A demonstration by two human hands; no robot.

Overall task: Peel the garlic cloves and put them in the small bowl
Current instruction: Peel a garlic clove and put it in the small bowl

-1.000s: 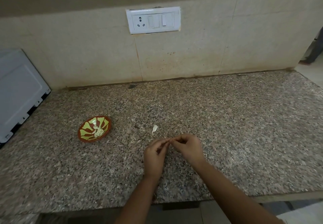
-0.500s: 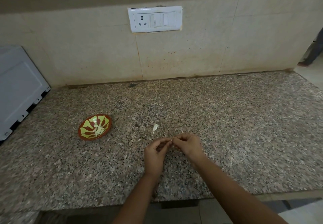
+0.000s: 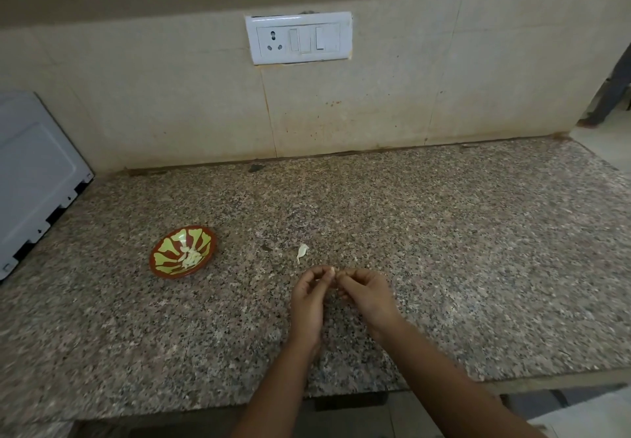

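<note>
- My left hand (image 3: 307, 297) and right hand (image 3: 370, 296) meet fingertip to fingertip above the speckled grey-brown granite countertop (image 3: 478, 266), to the right of the round, red-brown and yellow-green patterned small bowl (image 3: 177, 275) and nearer to me.
- Both hands are curled tight. Thumb and forefinger of each pinch a small pale garlic clove (image 3: 333, 270) between them, and only a sliver of it shows.
- I judge the clove light and firm, its papery skin dry and brittle, and the flesh slick once bared. I want to grip the body with one hand and catch the skin at a tip or root end with a nail of the other.
- If I squeeze too hard it could shoot out or bruise.
- Pale peeled cloves (image 3: 191, 258) lie in the bowl.
- A whitish papery scrap (image 3: 302, 251) lies on the granite right of the bowl, just beyond my fingers. I cannot tell whether it is skin or a clove.
</note>
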